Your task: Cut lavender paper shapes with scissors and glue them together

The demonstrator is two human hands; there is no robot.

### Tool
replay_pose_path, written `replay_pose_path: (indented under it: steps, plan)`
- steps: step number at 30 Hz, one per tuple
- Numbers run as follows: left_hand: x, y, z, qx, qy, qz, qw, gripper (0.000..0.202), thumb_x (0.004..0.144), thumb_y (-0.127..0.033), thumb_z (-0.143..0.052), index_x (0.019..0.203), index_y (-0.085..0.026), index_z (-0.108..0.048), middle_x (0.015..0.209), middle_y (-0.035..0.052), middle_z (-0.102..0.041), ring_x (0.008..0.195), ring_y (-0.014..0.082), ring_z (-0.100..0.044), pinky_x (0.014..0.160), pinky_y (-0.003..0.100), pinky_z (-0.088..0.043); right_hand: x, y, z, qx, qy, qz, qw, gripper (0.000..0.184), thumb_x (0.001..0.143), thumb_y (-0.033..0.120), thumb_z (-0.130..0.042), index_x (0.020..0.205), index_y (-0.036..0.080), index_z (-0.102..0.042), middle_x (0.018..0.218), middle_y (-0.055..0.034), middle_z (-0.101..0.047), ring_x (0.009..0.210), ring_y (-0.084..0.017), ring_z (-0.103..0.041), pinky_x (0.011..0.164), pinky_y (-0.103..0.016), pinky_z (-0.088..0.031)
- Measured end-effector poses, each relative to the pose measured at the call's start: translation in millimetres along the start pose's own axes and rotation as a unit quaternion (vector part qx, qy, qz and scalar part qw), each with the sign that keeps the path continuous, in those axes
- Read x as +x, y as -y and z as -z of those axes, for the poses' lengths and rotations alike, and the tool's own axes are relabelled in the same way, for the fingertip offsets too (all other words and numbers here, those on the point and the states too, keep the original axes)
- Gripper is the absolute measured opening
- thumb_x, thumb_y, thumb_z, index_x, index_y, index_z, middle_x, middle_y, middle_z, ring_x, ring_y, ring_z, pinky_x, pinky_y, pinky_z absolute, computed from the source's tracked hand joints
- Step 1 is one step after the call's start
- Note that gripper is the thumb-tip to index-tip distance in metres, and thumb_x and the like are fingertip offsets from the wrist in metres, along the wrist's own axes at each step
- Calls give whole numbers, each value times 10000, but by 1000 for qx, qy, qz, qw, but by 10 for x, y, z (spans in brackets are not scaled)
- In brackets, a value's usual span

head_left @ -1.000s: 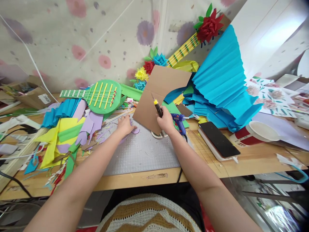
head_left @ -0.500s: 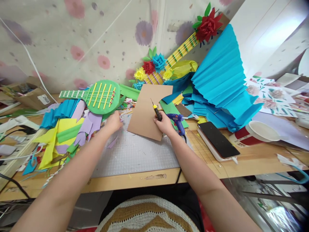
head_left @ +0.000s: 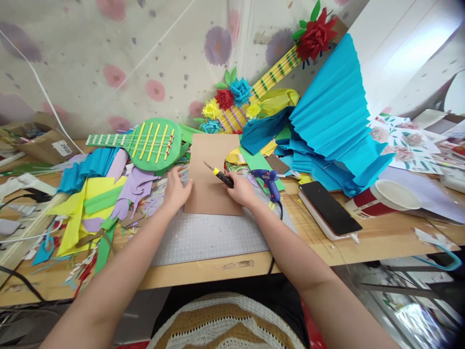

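Observation:
A brown cardboard sheet (head_left: 214, 203) lies nearly squared in front of me on the grey cutting mat (head_left: 214, 237). My right hand (head_left: 242, 189) is closed around a yellow-and-black craft knife (head_left: 224, 179), its blade pointing up and left above the cardboard. That hand is at the sheet's right edge. At the left edge is my left hand (head_left: 177, 188), its thumb and fingers apart, the thumb close against the cardboard; whether it presses on the sheet I cannot tell. Beside my right hand lies a blue glue gun (head_left: 269, 180).
A green paper guitar (head_left: 154, 145) and paper scraps (head_left: 105, 198) lie to the left. Behind, a yellow flowered guitar (head_left: 276, 75) leans on the wall. Blue pleated paper (head_left: 334, 121), a phone (head_left: 329, 208) and a paper cup (head_left: 385, 198) are on the right.
The cardboard has moved left and turned straighter. My left hand has come right to its edge with the fingers spread. The knife in my right hand now tilts further left.

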State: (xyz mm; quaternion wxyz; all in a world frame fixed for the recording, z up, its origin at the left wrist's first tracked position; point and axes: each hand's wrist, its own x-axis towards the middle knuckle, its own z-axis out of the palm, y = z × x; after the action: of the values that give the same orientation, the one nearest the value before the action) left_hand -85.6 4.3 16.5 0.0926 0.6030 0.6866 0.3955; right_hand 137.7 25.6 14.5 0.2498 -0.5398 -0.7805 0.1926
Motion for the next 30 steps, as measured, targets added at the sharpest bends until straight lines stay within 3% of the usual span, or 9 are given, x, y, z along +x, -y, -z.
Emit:
replay_pose_path:
  steps: [2,3,7,11,15,22,26,30]
  plan:
    - [-74,-8,-176,-120,43,111,986,544,705,-262,-595,1195,-158,-382,1087,138,-564,883,214,-593,788,388,-488,2,15,-10,-11,2,-1,1000,281,740,276,-512,1018,233,-516,912,-72,-648,770,-254,-587,632,-324,-395]
    - [-81,8,-224,-176,51,134,974,521,709,-245,-586,1187,-159,-395,1026,118,-596,840,197,-606,774,371,-493,4,18,-1,-15,3,-6,1000,286,748,285,-507,1029,232,-511,910,-74,-648,772,-255,-588,631,-325,-398]
    - [1,140,-190,-286,-9,117,951,379,719,-190,-541,1097,-172,-512,964,80,-636,857,162,-611,803,314,-481,4,-1,133,-65,-1,-53,996,306,757,286,-503,1050,196,-492,969,-108,-635,856,-264,-583,663,-327,-404]
    - [73,256,-56,-293,-94,58,950,379,714,-195,-556,1092,-179,-546,975,70,-643,839,147,-609,796,298,-480,-51,-46,285,-121,48,-93,987,295,734,334,-546,983,184,-499,974,-99,-626,873,-246,-579,669,-303,-400]
    - [77,278,1,-271,-151,7,951,416,742,-216,-550,1155,-181,-523,965,64,-637,805,128,-601,776,274,-481,-110,-63,265,-166,52,-114,978,347,724,411,-558,963,167,-498,993,-105,-605,912,-238,-563,709,-304,-406]
    - [90,327,135,-205,-199,12,958,386,779,-223,-514,1159,-166,-548,974,69,-638,853,142,-595,799,278,-473,-61,3,137,-209,39,-135,968,499,615,353,-610,1046,141,-477,1005,-130,-595,959,-270,-542,737,-328,-422]
    - [104,368,203,-186,-228,38,955,381,793,-230,-499,1163,-161,-557,1026,79,-631,889,152,-593,835,291,-462,116,62,231,-171,-9,-141,975,454,626,355,-592,1013,149,-473,970,-121,-604,929,-260,-555,714,-322,-432]
    - [49,334,114,-183,-191,20,964,391,806,-254,-473,1178,-163,-553,1075,93,-620,948,168,-582,852,299,-458,511,67,252,-102,-40,-157,982,435,639,333,-590,1006,148,-447,972,-121,-610,918,-264,-571,697,-328,-449]
